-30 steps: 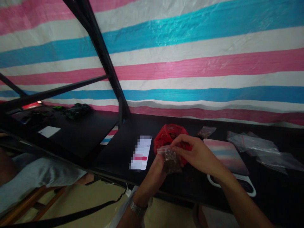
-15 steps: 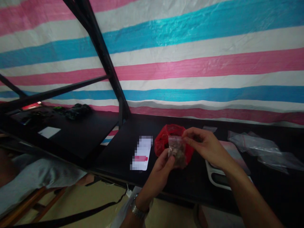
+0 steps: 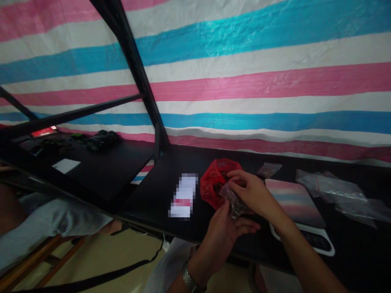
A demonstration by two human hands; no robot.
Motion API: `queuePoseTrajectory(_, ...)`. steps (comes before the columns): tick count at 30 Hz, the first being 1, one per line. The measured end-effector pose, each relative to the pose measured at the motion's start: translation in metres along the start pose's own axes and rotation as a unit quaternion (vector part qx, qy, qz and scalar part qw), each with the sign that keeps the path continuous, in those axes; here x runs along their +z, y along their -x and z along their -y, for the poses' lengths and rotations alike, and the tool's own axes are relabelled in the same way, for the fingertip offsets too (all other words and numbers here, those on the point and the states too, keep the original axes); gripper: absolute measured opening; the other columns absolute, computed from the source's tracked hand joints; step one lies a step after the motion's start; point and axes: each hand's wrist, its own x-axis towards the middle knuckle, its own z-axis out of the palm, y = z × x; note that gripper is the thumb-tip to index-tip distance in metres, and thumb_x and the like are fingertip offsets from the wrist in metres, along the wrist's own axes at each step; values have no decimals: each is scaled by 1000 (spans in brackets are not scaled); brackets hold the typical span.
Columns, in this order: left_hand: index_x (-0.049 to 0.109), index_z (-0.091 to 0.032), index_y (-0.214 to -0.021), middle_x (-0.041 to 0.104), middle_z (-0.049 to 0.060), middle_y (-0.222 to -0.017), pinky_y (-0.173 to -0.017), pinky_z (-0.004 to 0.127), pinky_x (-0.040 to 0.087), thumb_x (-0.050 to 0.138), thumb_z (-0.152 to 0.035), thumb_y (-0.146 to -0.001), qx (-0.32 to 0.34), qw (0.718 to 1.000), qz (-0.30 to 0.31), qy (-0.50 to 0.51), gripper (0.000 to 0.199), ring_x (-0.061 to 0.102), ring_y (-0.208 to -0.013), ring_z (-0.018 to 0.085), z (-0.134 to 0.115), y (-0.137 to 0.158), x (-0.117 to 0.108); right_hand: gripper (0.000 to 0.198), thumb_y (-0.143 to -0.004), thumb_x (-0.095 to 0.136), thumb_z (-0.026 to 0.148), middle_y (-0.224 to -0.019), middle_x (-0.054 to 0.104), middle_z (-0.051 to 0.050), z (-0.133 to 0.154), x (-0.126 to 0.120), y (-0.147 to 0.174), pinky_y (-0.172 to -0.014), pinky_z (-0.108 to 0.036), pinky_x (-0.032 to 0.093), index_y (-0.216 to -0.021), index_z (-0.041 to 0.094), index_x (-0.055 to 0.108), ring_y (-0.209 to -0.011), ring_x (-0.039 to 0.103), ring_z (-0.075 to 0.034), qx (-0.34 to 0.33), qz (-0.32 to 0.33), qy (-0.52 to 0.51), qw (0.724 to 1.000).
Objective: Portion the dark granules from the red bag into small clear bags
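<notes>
A small clear zip bag [image 3: 235, 203] with brownish bits inside is held tilted between my hands, over the near right edge of an open red plastic bag [image 3: 209, 185]. My right hand [image 3: 252, 191] pinches its upper end. Under its lower part, my left hand [image 3: 221, 228] grips it by the thumb, with the other fingers stretched out to the right. Dark pieces show inside the red bag. Just right of my hands lies a white scale [image 3: 295, 203] with a shiny plate, partly covered by my right forearm.
Another small zip bag [image 3: 269, 169] lies behind the scale. Several flat clear bags [image 3: 339, 191] are spread at the right. A lit phone [image 3: 183, 196] lies left of the red bag. At left, a black metal frame [image 3: 134, 61] rises near a seated person's leg [image 3: 64, 221].
The zip bag has gone from upright to tilted and lower. My left hand has shifted right, its fingers now spread beneath. The small bag behind the scale shows more fully.
</notes>
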Motion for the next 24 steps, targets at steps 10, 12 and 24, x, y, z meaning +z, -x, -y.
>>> queuePoseTrajectory(10, 70, -8, -107, 78, 16, -92, -75, 38, 56, 53, -53, -106, -39, 999, 12, 14, 48, 77, -73, 26, -7, 0, -8, 22, -88, 65, 16, -98, 85, -7, 1, -4, -1, -84, -36, 63, -103, 22, 79, -91, 82, -24, -4, 27, -45, 999)
queuePoseTrajectory(12, 71, -8, -106, 78, 15, -92, -76, 37, 56, 50, -52, -107, -46, 999, 18, 19, 48, 77, -74, 25, -8, 1, -8, 22, -86, 66, 16, -96, 85, -7, 1, -2, -1, -83, -36, 63, -103, 22, 79, -88, 82, -24, -5, 27, -60, 998)
queuePoseTrajectory(24, 74, -7, -99, 76, 14, -90, -75, 34, 53, 53, -49, -107, -59, 997, 37, 31, 48, 73, -73, 22, -10, 2, -6, 29, -80, 74, 20, -101, 82, -7, -5, 1, -5, -74, -33, 61, -109, 22, 78, -81, 77, -20, -17, 6, -73, 997)
